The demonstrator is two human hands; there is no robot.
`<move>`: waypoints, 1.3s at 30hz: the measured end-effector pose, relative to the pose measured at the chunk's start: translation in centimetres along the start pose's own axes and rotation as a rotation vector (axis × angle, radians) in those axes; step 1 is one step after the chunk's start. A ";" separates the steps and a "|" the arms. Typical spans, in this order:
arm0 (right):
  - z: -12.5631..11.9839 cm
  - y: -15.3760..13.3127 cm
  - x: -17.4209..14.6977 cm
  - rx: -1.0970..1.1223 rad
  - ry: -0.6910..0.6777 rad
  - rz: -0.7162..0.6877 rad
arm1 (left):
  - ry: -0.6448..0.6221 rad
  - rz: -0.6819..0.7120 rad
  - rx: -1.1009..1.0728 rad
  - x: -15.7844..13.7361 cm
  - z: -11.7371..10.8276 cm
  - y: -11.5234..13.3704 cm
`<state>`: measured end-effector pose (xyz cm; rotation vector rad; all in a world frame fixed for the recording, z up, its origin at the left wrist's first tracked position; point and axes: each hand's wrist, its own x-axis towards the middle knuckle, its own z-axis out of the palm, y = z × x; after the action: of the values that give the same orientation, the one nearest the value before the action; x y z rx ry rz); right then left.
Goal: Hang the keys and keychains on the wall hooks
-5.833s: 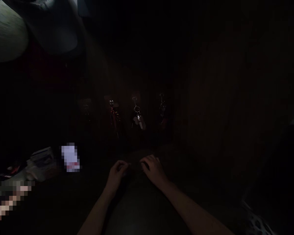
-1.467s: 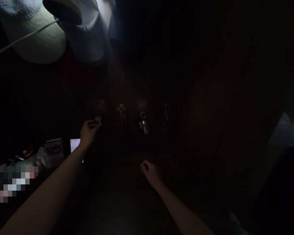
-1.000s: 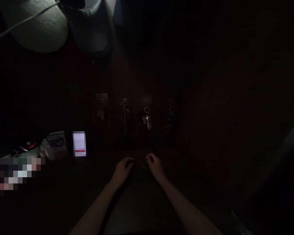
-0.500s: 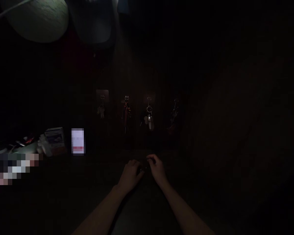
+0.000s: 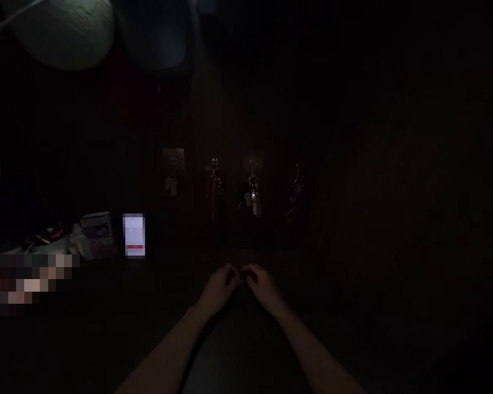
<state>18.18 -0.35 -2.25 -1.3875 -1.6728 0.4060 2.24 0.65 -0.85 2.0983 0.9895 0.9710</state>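
Observation:
My left hand [image 5: 218,285] and my right hand [image 5: 266,285] meet low in the middle of the dark view. Their fingers are curled into pinches, with the fingertips almost touching each other. Something small and dark sits between the fingertips, too dim to name. Beyond them hang several bunches of keys on hooks: a pale bunch [image 5: 172,186] at the left, a reddish one [image 5: 214,189], a shiny ring with keys [image 5: 253,200], and a dim bunch [image 5: 298,186] at the right.
A lit, blurred-out screen [image 5: 134,235] stands left of the hands, beside a small box [image 5: 98,235]. Mixed items lie farther left. A pale rounded cap-like shape [image 5: 68,35] and a dark blue one [image 5: 158,38] hang at the upper left. Much is lost in darkness.
My right hand has turned inward and its fingertips have come against those of my left hand, closing the gap between them. The view has shifted slightly.

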 end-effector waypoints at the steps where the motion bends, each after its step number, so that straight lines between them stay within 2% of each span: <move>1: 0.0 -0.1 0.0 0.002 0.003 0.003 | 0.005 -0.003 -0.031 0.0 0.0 -0.1; 7: -0.4 -1.1 -0.3 0.066 0.020 0.002 | 0.076 -0.052 -0.112 0.4 -0.3 -0.5; 15: -0.7 -2.2 -0.3 0.153 0.085 0.011 | 0.058 -0.078 -0.104 0.4 -1.1 -0.1; 23: -0.7 -2.2 -0.2 0.143 0.179 0.010 | 0.084 -0.003 -0.143 0.1 -1.1 1.1; 28: -0.4 -2.4 -0.2 0.115 0.242 0.035 | 0.131 0.059 -0.045 -0.2 -0.6 1.0; 35: -0.3 -3.0 -0.4 0.134 0.189 0.061 | 0.138 0.060 -0.029 0.0 -0.4 0.8; 39: -0.5 -3.2 -0.5 0.188 0.171 0.016 | 0.177 0.014 -0.131 0.2 -0.5 0.7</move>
<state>16.61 -1.96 0.14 -1.2611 -1.4480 0.4300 2.18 0.59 0.07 1.9399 0.9702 1.2121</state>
